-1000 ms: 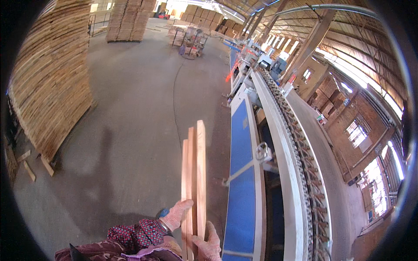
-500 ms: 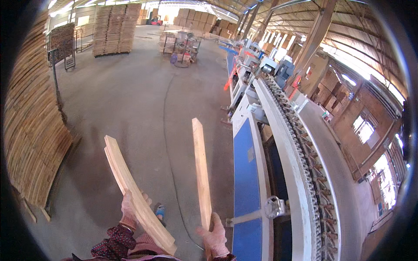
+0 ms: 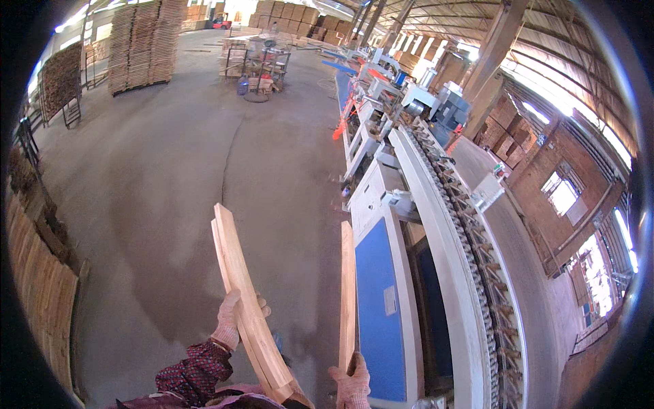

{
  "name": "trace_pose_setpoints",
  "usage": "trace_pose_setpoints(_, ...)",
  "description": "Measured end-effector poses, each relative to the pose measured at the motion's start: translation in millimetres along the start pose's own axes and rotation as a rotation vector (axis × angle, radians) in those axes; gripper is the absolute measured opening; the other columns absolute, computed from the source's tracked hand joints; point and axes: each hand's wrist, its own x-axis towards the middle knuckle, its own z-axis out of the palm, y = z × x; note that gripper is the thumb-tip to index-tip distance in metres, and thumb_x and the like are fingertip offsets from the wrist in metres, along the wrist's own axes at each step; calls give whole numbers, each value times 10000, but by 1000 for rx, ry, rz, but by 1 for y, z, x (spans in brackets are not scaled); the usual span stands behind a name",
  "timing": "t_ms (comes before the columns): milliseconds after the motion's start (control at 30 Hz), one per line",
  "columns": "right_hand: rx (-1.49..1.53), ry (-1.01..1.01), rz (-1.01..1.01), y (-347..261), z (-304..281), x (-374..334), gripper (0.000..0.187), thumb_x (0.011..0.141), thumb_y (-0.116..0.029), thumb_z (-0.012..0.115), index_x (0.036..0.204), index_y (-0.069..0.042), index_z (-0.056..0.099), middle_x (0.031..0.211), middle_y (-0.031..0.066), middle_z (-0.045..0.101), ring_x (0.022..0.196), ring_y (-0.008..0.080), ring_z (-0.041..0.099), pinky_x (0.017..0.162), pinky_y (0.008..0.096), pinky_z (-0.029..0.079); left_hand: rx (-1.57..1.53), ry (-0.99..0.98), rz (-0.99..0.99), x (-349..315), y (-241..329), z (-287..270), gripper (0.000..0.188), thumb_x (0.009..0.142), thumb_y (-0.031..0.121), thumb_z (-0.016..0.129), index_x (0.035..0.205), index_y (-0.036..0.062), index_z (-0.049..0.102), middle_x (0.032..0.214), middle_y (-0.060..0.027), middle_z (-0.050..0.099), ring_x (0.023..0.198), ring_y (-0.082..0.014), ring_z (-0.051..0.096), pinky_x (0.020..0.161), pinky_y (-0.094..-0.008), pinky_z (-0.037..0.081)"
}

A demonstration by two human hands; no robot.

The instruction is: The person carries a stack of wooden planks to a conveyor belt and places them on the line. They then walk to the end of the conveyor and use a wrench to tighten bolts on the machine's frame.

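Observation:
My left hand [image 3: 230, 320], in a pale work glove, is closed round a pair of long wooden boards [image 3: 246, 286] lying face to face. They tilt up and away from me, their near ends by my body. On the right, a single wooden board [image 3: 347, 293] stands nearly upright in the grip of my gloved right hand [image 3: 351, 383]. That board runs alongside the blue side panel [image 3: 381, 300] of a machine; whether it touches the panel I cannot tell.
A long machine with a toothed conveyor chain [image 3: 463, 252] stretches away on my right. Stacked boards [image 3: 41, 300] line the left edge, with a tall wood stack [image 3: 143, 48] farther back. A cart with equipment [image 3: 255, 65] stands ahead, and a dark cable [image 3: 230, 157] lies on the floor.
My view has turned and moved nearer the machine. The paired boards now appear farther right, and the single board sits lower, beside the blue panel. Both hands keep their hold.

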Motion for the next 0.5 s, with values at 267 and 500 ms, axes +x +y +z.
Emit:
trace_pose_setpoints(267,-223,-36,47,-132,71,235,754,667,-255,737,1308,-26,411,1181,167,562,1086,287,543,927,362,409,123,45,3,217,33,50,532,791,451,614,986,-31,503,834,-173,572,777,-331,596,728,-452,520)
trace_pose_setpoints(500,-80,-116,-115,-253,137,434,738,685,-335,720,1291,-20,441,1218,187,544,1134,325,518,945,386,389,92,160,93,405,73,99,540,818,506,553,961,-14,529,801,-166,587,713,-310,591,666,-421,515)
